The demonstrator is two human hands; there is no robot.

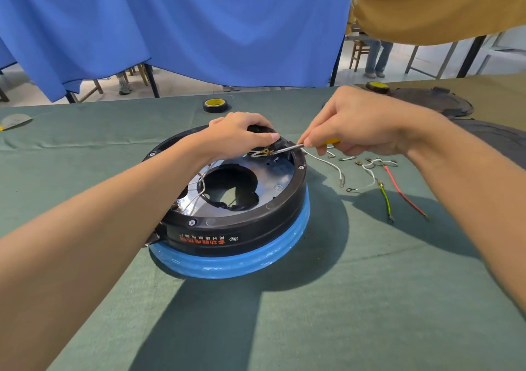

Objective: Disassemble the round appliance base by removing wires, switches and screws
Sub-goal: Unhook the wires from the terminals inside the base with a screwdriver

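Base (264,228) is sitting upside down on the green cloth (355,299), black ring over blue band, with a shiny plate and a large hole inside.

Work site is lying at 1 o'clock on the ring's far rim. Left hand (239,134) is reaching over from 9 o'clock. Its fingers are curling over a black block, taken to be the switch (280,142), and gripping it at the rim.

Right hand (361,122) is coming in from 3 o'clock, its fingers closing round a screwdriver (287,148). Only a sliver of yellow handle is showing below the fingers.

Key relation: the screwdriver's long axis is running from 3 to 9 o'clock, nearly level and dipping slightly toward the tip. The tip is meeting a brass terminal (266,152) just below the left fingertips. The switch is therefore lying at 9 o'clock from the right fingers and close by. The left hand is the nearer one and is already on it.

Judgement: the terminal is probably being pried or unscrewed. With the tip so close to the left fingertips, a slip could catch them.

Loose wires (398,188) are lying on the cloth at 3 o'clock of the base, white, red and green-yellow. One thin wire (202,184) is crossing the plate. Rim screws (191,222) are showing in place. A tape roll (215,105) is sitting at 12 o'clock.
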